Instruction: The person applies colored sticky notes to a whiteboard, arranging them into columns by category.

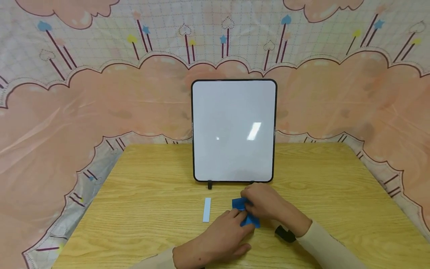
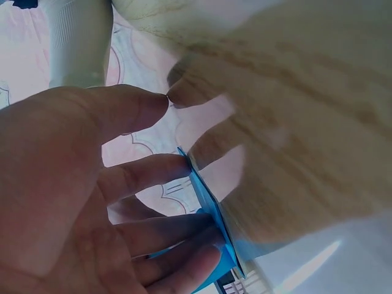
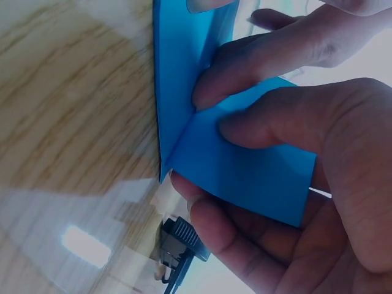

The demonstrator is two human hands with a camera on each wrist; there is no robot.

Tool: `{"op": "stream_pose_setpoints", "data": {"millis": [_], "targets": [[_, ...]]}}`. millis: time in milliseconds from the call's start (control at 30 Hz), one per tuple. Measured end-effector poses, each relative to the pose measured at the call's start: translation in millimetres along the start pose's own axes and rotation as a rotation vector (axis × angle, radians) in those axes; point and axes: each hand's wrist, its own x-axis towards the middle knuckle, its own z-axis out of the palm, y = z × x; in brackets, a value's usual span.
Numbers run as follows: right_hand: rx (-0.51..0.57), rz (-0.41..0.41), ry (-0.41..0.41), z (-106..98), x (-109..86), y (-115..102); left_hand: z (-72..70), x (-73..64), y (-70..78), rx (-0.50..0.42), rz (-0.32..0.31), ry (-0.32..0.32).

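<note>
I see the right hand pinching folded blue paper, left hand touching it, fingers extended, between side edges of the counter.

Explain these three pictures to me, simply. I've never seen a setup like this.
There is no machine here: a person works with two bare hands. The wide picture comes from a camera worn on the head, looking forward and down. The other two come from cameras on the left and right wrists, each close to its own hand.

On the wooden table stands a white board with a black rim. In front of it lies a pale blue strip. Beside that, both hands meet at a folded blue sheet, which looks like paper. The right hand pinches one part between thumb and fingers; the left hand touches it with its fingertips.
</note>
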Motion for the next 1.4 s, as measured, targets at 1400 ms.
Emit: {"op": "stream_pose_setpoints", "data": {"millis": [1400], "targets": [[0.024,0.015,0.051,-2.1,4.6,4.0,-5.2,-1.5,-2.5,-0.079,0.004,-0.068]]}}
